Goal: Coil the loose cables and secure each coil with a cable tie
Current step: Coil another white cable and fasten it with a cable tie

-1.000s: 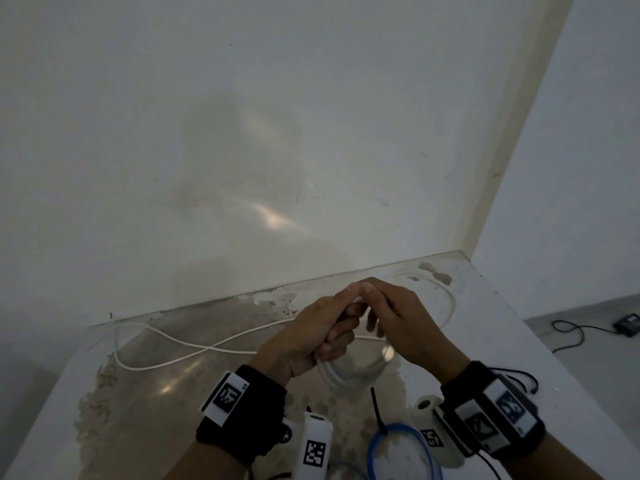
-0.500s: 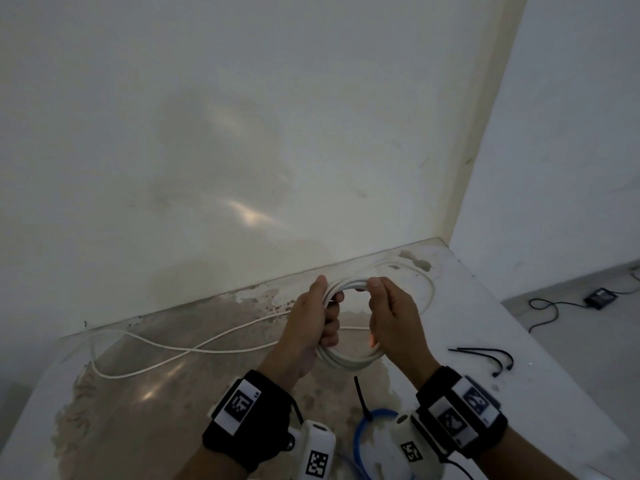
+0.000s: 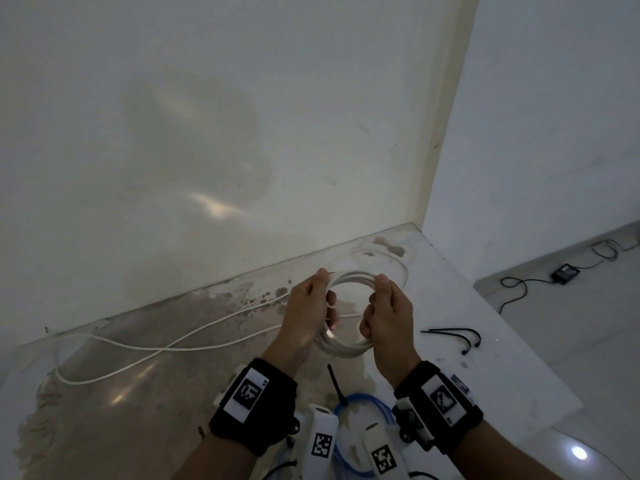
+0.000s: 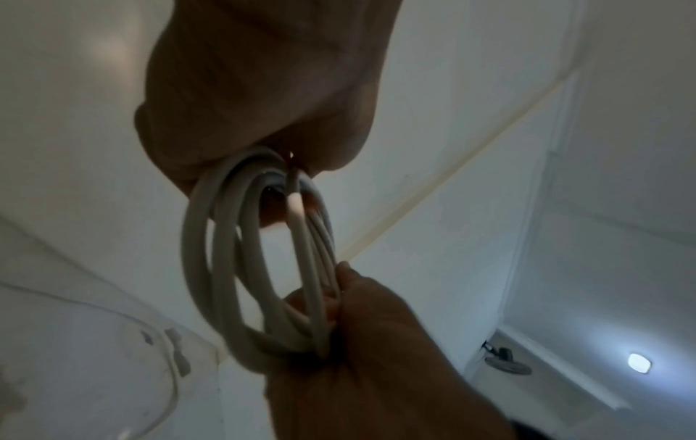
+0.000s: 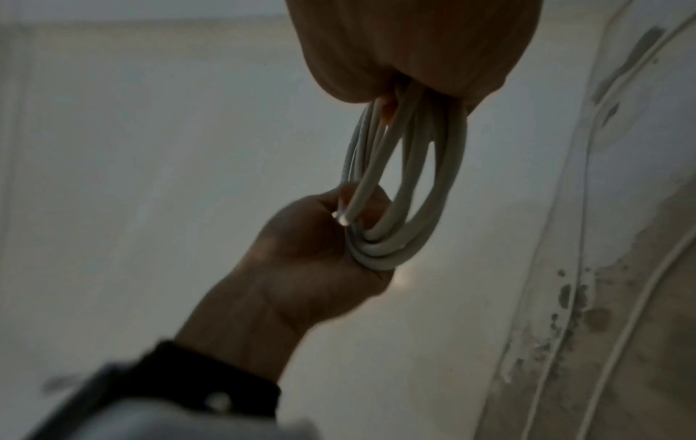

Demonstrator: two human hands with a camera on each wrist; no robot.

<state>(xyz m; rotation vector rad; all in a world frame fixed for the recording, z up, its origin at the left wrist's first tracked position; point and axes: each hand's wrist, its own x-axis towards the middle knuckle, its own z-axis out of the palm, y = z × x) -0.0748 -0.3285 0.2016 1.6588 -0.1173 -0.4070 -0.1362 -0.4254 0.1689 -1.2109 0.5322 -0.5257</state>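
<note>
A white cable coil (image 3: 346, 348) of several loops hangs above the table between both hands. My left hand (image 3: 308, 306) grips its left side and my right hand (image 3: 384, 317) grips its right side. The left wrist view shows the coil (image 4: 226, 268) running from my left hand (image 4: 263, 89) at the top down into my right hand (image 4: 361, 327). In the right wrist view the coil (image 5: 425, 184) joins my right hand (image 5: 414, 44) to my left hand (image 5: 312, 247). The cable's loose tail (image 3: 145, 351) trails left across the table. Two black cable ties (image 3: 453, 332) lie at the right.
A blue cable coil (image 3: 360, 403) with a black tie (image 3: 336, 382) lies on the stained white table (image 3: 485, 375) just under my wrists. A wall backs the table. On the floor at the right lie a black adapter (image 3: 566, 271) and cord.
My hands have moved apart from pinching together at one spot. They now hold opposite sides of the white coil, which has opened into a round ring.
</note>
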